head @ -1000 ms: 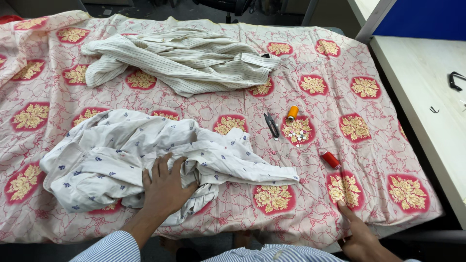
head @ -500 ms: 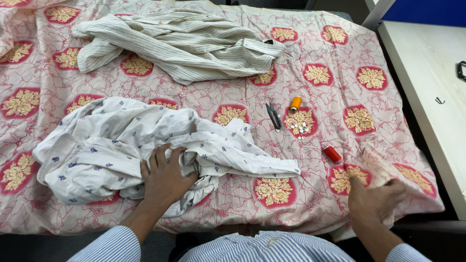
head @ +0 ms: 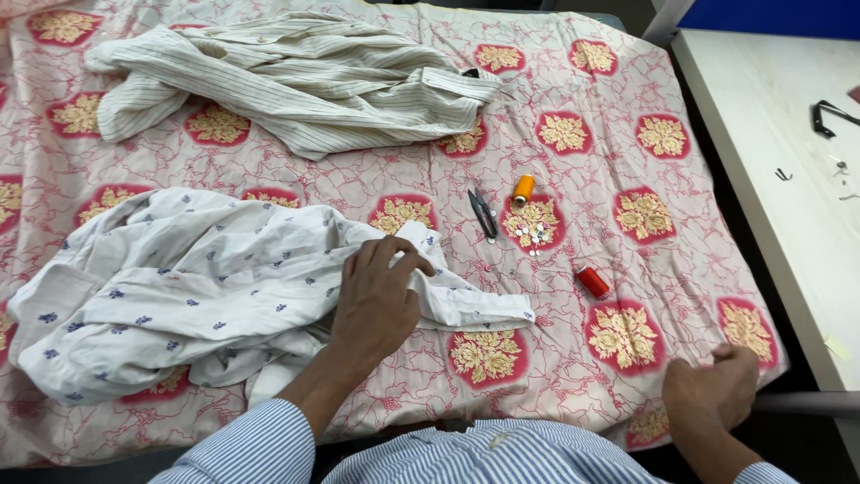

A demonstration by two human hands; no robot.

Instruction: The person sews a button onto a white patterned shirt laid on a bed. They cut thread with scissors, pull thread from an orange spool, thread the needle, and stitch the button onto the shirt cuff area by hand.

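— From the head view, where is the left hand?

— It lies palm down on the white shirt with small blue print, fingers curled onto a fold of the cloth near the shirt's right end, pinching it lightly. The shirt spreads out to the left of that hand and a cuffed sleeve runs out to its right.

— And the right hand?

— At the near right edge of the counter, closed in a loose fist on the hem of the pink floral cloth that covers it. It is well apart from the shirt.

— What lies between the two hands?

— A red thread spool rests on the cloth, nearer the right hand. Farther back are small thread snips, an orange thread spool and a scatter of white buttons, all close together.

— Anything else?

— A cream striped shirt lies crumpled at the far side of the counter, apart from the white one. To the right stands a pale side table.
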